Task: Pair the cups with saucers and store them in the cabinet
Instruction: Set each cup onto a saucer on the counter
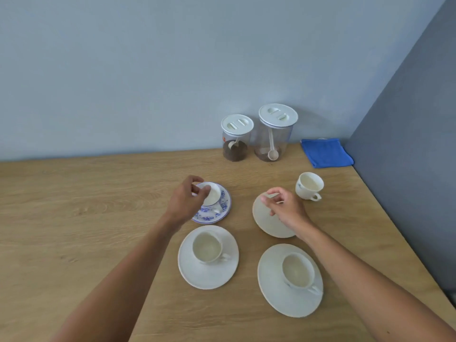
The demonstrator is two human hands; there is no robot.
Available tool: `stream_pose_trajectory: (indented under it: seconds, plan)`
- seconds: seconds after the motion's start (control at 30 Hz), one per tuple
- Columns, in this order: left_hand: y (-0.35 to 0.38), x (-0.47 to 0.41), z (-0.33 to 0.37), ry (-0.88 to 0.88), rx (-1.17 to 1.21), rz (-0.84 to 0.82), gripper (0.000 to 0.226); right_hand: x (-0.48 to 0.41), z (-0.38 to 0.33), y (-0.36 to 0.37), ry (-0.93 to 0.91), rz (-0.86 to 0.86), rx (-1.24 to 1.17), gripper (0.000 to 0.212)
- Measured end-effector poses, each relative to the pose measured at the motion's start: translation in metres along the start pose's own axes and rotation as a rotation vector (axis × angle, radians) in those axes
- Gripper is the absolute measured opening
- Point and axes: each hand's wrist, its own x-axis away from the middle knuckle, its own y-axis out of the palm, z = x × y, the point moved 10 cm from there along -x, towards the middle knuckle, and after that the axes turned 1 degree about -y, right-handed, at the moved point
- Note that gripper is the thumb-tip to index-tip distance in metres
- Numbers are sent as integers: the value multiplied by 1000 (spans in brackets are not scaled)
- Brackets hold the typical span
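My left hand point(186, 201) grips the rim of a small white cup point(213, 196) that sits on a blue-flowered saucer point(225, 206). My right hand point(283, 206) pinches the far edge of a bare white saucer point(266, 223), which looks slightly tilted. A lone white cup point(309, 185) with a small blue mark stands on the table just right of that saucer. Nearer to me, a white cup point(207, 246) rests on a white saucer point(209, 272). Another cup point(298, 271) rests on a white saucer point(288, 299) at the right.
Two clear jars with white lids point(237, 141) point(275, 134) stand at the back by the wall, each with a scoop inside. A folded blue cloth point(325, 153) lies in the back right corner. A grey wall point(407, 144) borders the wooden table point(86, 218) on the right.
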Motion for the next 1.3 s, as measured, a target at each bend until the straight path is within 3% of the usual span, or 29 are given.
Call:
stream_pose_trajectory:
  seconds: [0.17, 0.27, 0.47, 0.73, 0.93, 1.13, 1.3]
  plan:
    - [67, -6, 48, 33, -79, -131, 23, 7, 30, -91, 32, 277, -14, 28]
    - [102, -5, 47, -50, -104, -181, 24, 10, 46, -123, 66, 388, -21, 28]
    - [149, 10, 28, -268, -159, -248, 35, 7, 77, -132, 158, 314, -44, 25]
    - [170, 24, 9, -302, -309, -261, 26, -1, 87, -128, 163, 269, -65, 19]
    - [174, 31, -6, -375, -192, -201, 15, -9, 101, -118, 225, 165, -388, 20]
    - [173, 34, -18, -465, -31, -144, 13, 1, 89, -117, 149, 126, -422, 21]
    - [174, 36, -21, -504, 22, -142, 15, 16, 70, -93, 70, -12, -403, 15]
